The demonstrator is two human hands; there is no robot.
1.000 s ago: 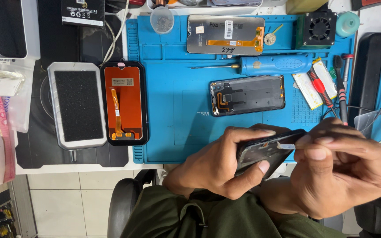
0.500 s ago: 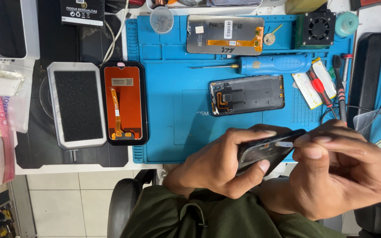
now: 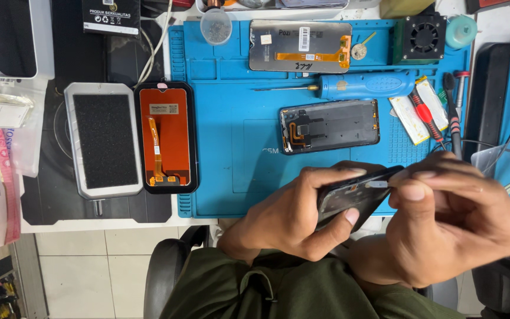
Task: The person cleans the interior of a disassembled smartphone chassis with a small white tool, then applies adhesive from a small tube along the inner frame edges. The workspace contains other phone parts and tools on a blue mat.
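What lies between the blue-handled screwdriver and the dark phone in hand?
In the head view, an opened black phone body lies on the blue mat between them.

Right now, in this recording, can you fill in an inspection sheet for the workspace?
Surface: blue rubber repair mat on a bench.
Job's things: dark phone frame, held above the mat's near edge.
Clutter: opened black phone body, orange-backed screen panel, grey screen panel, blue-handled screwdriver, grey foam-padded plate, small black fan.
Grippers: left hand grips the frame; right hand pinches its top edge.
Cables: white leads at the mat's far left corner.
Surroundings: tiled floor, black chair.
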